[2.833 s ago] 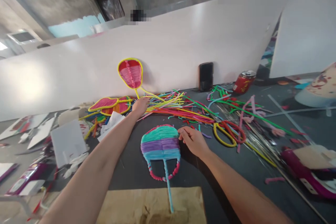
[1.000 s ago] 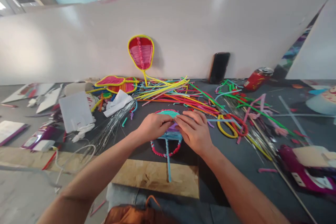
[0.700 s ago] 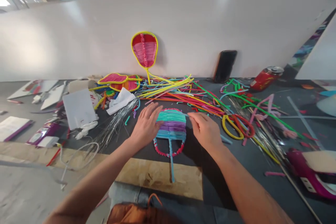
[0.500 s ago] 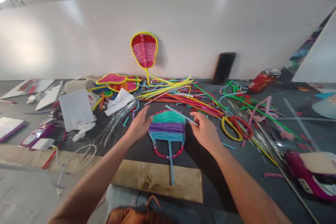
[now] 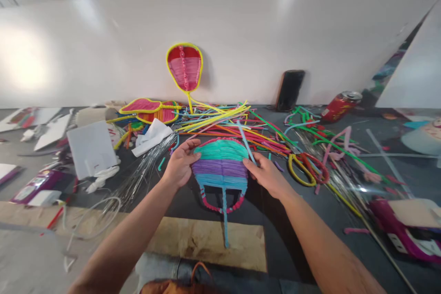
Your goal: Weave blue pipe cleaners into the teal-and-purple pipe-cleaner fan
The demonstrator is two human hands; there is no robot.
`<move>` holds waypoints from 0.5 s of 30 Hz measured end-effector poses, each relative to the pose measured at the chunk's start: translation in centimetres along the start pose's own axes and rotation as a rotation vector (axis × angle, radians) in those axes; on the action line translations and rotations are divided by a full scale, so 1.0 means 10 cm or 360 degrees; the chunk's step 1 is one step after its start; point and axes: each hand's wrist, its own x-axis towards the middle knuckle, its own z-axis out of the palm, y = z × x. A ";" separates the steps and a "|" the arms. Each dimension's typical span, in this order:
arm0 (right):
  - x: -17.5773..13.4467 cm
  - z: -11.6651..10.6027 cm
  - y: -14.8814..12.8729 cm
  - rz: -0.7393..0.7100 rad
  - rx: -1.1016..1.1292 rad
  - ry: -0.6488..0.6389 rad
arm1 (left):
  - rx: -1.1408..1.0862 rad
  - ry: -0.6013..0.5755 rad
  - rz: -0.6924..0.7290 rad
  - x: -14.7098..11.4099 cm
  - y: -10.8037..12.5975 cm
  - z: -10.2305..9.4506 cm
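Between my hands is a rounded pipe-cleaner craft piece (image 5: 220, 168), banded in green, purple and blue, with a pink-red rim and a blue stem pointing towards me. My left hand (image 5: 181, 165) pinches its upper left edge between thumb and fingers. At the right edge, the thumb of my right hand (image 5: 268, 174) touches the purple band. That hand also grips a loose light blue pipe cleaner (image 5: 244, 138), which slants up and left from the fingers. Part of the piece's edges is hidden by my fingertips.
Behind lies a heap of coloured pipe cleaners (image 5: 220, 119); a finished red-pink paddle shape (image 5: 185, 68) leans on the white board. Scissors (image 5: 306, 170), a phone (image 5: 290, 90), and a red can (image 5: 341, 106) lie or stand right. Thin wires (image 5: 138, 170) and crumpled paper (image 5: 153, 137) are left.
My left hand has closed on the craft piece's left edge. My right hand has come to its right edge, and the light blue pipe cleaner has swung more upright. The view has shifted slightly.
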 end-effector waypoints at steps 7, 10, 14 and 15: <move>-0.02 0.07 -0.08 0.0088 0.0797 -0.0031 | -0.0441 -0.0391 -0.0188 -0.06 0.06 0.05; -0.02 0.09 -0.10 0.0045 0.0983 0.0070 | -0.0518 -0.0642 -0.0448 -0.13 -0.05 0.01; -0.02 0.09 -0.08 -0.0001 0.1045 0.0160 | -0.0481 -0.0781 -0.0698 -0.22 -0.19 0.04; -0.02 0.10 -0.08 -0.0012 0.1034 0.0157 | -0.0463 -0.0766 -0.0714 -0.24 -0.21 0.06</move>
